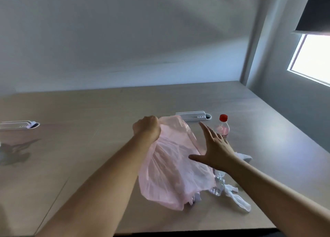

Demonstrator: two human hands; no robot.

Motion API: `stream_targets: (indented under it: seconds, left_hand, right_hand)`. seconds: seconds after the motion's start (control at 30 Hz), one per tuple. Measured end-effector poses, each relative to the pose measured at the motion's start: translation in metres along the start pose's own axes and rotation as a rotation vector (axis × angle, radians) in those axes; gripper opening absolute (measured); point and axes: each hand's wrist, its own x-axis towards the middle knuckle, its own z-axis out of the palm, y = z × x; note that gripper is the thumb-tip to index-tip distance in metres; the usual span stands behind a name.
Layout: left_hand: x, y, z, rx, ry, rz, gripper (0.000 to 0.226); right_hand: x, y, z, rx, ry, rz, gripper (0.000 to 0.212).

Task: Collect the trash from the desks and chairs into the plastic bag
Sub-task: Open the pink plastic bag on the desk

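My left hand (147,128) is closed on the top edge of a thin pink plastic bag (171,167), which hangs down onto the wooden desk (80,147). Just right of the bag, my right hand (215,147) is open with fingers spread, holding nothing. A small plastic bottle (222,126) with a red cap stands upright beyond the right hand. A crushed clear bottle (218,185), a white crumpled wrapper (235,196) and a white tissue (244,156) lie on the desk by the bag's lower right side. The bag hides part of the trash beneath it.
A white cable tray cover (192,115) sits behind the bag, and another one (17,125) lies at the far left. The desk's front edge (160,232) runs along the bottom. A wall and bright window (314,58) stand at right.
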Motion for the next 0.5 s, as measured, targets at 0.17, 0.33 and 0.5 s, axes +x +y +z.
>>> stream_targets:
  seconds: [0.17,0.33,0.5]
  left_hand:
    - [0.009,-0.024,-0.003,-0.054,0.011,-0.041,0.035]
    - [0.001,-0.048,0.001,-0.071,0.046,-0.051,0.033]
    - [-0.025,-0.059,0.020,0.068,0.025,-0.070,0.025]
  right_hand:
    - [0.009,0.025,0.011,0.386,0.175,0.208,0.020]
    - [0.022,0.009,-0.002,0.904,0.194,0.307,0.026]
    - [0.038,-0.022,-0.016,1.345,0.031,0.440,0.036]
